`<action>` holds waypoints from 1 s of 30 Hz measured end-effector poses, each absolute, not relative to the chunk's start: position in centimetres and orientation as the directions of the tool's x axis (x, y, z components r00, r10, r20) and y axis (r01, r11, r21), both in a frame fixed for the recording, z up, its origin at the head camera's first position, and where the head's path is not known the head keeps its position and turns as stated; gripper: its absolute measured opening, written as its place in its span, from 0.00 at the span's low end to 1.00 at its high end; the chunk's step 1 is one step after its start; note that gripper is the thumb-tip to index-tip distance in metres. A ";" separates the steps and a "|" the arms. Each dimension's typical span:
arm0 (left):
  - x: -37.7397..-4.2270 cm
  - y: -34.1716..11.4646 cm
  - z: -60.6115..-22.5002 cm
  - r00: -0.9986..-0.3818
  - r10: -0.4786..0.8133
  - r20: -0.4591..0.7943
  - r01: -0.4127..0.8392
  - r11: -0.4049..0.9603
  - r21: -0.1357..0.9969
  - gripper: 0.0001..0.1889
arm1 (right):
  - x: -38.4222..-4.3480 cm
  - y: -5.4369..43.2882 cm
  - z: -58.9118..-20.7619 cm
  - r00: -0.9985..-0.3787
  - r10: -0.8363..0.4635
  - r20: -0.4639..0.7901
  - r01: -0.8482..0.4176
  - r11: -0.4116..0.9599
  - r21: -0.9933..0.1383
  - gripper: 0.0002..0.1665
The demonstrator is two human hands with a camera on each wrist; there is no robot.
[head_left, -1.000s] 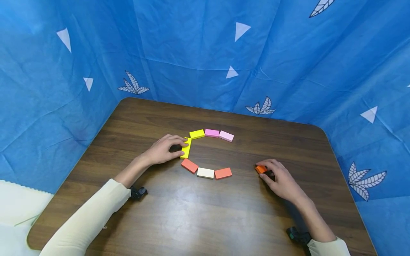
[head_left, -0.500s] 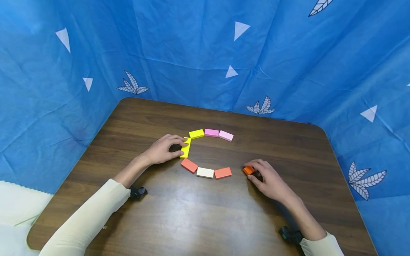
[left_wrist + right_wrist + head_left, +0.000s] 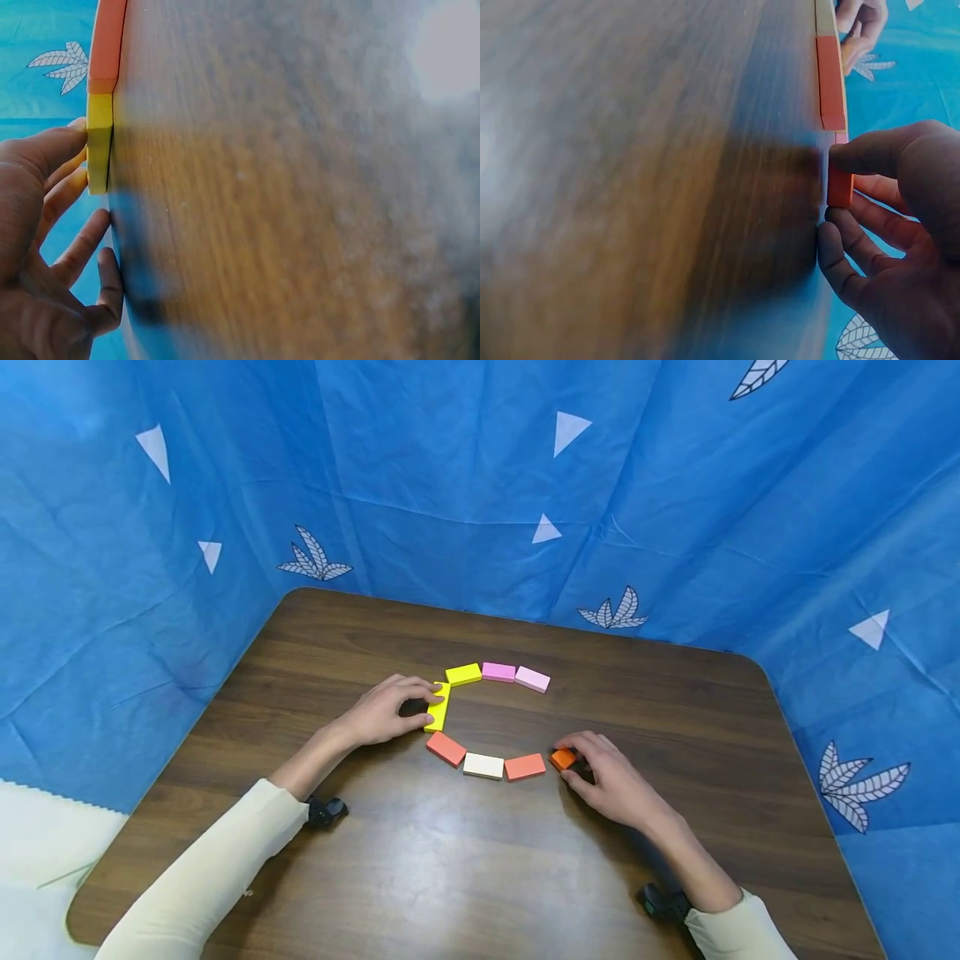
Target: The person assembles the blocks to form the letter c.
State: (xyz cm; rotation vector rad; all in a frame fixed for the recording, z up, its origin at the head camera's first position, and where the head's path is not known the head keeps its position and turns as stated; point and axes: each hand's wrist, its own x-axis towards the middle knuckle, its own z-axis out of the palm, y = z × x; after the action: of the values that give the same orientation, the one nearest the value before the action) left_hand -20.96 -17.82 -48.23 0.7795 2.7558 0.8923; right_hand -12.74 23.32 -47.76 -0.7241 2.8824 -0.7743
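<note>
In the head view, my left hand (image 3: 392, 708) holds a yellow block (image 3: 438, 708) that lies flat on the table, its thumb near one end and fingertips near the other. My right hand (image 3: 611, 781) pinches an orange block (image 3: 563, 759) between thumb and fingers, a small gap to the right of a coral block (image 3: 525, 767). The right wrist view shows the orange block (image 3: 841, 182) low at the tabletop. To the left of the coral block lie a cream block (image 3: 483, 766) and another coral block (image 3: 446, 748), which nears the held yellow one.
A second yellow block (image 3: 463, 674), a pink block (image 3: 498, 672) and a pale pink block (image 3: 532, 679) form the far side of a C-shaped row on the wooden table (image 3: 480, 860). Blue curtain (image 3: 465, 485) hangs around the table's back and sides.
My right hand has slid the orange block leftward across the table, close to the end of the near row. My left hand and the other blocks have stayed put.
</note>
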 end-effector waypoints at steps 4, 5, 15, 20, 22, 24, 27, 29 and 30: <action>-20.9 -17.8 -48.3 -0.855 0.518 0.021 0.432 0.689 0.582 0.20 | -12.9 22.9 -47.7 -0.882 -0.469 0.056 -0.434 0.758 -0.486 0.23; -20.9 -17.7 -48.2 -0.855 0.519 0.022 0.433 0.689 0.582 0.20 | -13.0 22.8 -47.8 -0.882 -0.469 0.056 -0.434 0.757 -0.489 0.23; -20.9 -17.8 -48.0 -0.852 0.523 0.031 0.444 0.688 0.574 0.20 | -13.4 22.2 -47.9 -0.884 -0.463 0.059 -0.428 0.756 -0.495 0.23; -20.9 -17.8 -48.1 -0.851 0.524 0.034 0.445 0.685 0.576 0.20 | -13.5 22.1 -48.0 -0.885 -0.463 0.057 -0.429 0.761 -0.487 0.23; -20.9 -17.8 -48.1 -0.850 0.525 0.033 0.447 0.687 0.573 0.20 | -13.5 22.1 -48.0 -0.884 -0.464 0.057 -0.430 0.761 -0.486 0.23; -20.9 -17.8 -48.1 -0.852 0.523 0.028 0.443 0.690 0.572 0.20 | -13.5 22.1 -48.1 -0.883 -0.467 0.057 -0.434 0.761 -0.483 0.23; -20.9 -17.8 -48.2 -0.856 0.517 0.021 0.435 0.696 0.572 0.20 | -13.5 22.0 -48.1 -0.881 -0.469 0.057 -0.436 0.759 -0.483 0.23; -20.9 -17.8 -48.2 -0.857 0.515 0.017 0.431 0.697 0.574 0.20 | -13.5 22.0 -48.1 -0.880 -0.471 0.056 -0.437 0.758 -0.485 0.23; -20.9 -17.8 -48.2 -0.856 0.517 0.019 0.433 0.695 0.574 0.20 | -13.5 21.9 -48.1 -0.881 -0.471 0.054 -0.436 0.759 -0.484 0.24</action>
State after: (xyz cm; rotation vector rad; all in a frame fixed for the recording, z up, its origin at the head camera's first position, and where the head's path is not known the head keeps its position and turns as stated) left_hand -20.94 -17.83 -48.19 0.7780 2.7582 0.8779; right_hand -13.49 21.94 -48.05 -0.7429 2.8796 -0.7649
